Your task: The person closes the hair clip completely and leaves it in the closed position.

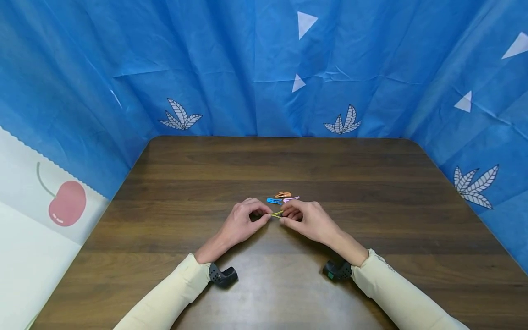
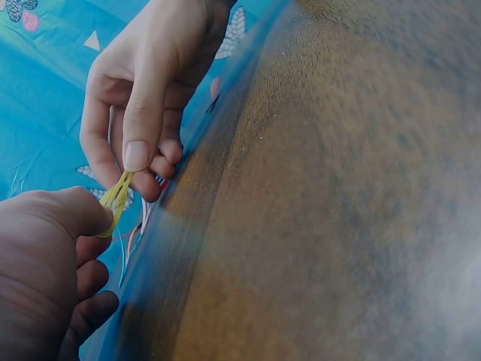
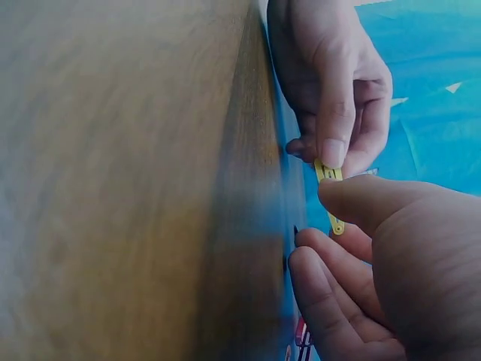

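A yellow snap hair clip (image 1: 277, 214) is held between both hands over the middle of the table. My left hand (image 1: 241, 220) pinches one end of it between thumb and forefinger. At the other end, my right hand (image 1: 311, 222) has its thumb and fingers on the clip; the right wrist view shows its thumb lying across the yellow clip (image 3: 337, 222). In the head view the clip's two arms stand apart in a narrow V. Just beyond the hands lie a blue hair clip (image 1: 274, 200), an orange hair clip (image 1: 283, 195) and a pink hair clip (image 1: 291, 199).
The dark wooden table (image 1: 280, 160) has rounded far corners. A blue curtain (image 1: 231, 55) with white leaf and triangle prints hangs behind it and along the right side. A white cloth with a cherry print (image 1: 68, 204) hangs at the left.
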